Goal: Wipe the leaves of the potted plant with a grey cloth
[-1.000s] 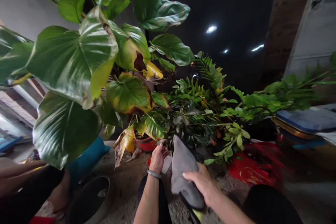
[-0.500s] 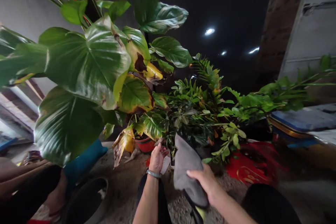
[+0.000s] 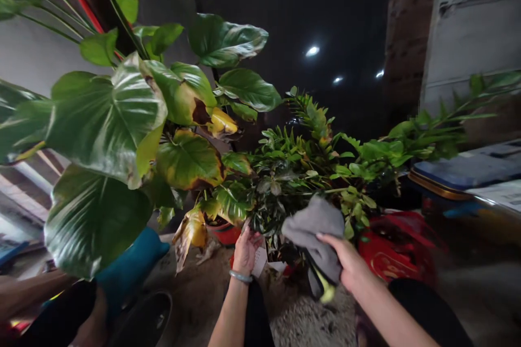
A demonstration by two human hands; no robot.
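— What do we hold?
— Our right hand (image 3: 345,265) grips a bunched grey cloth (image 3: 315,230), its length running up-left into the small-leaved plant (image 3: 293,173), seemingly for wiping.
— And our left hand (image 3: 246,249)?
— It pinches a low leaf beside a white tag (image 3: 259,261), probably steadying it.

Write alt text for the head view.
The right hand presses a grey cloth to a small potted plant; the left hand holds its lower leaves. A big-leaved plant fills the left.
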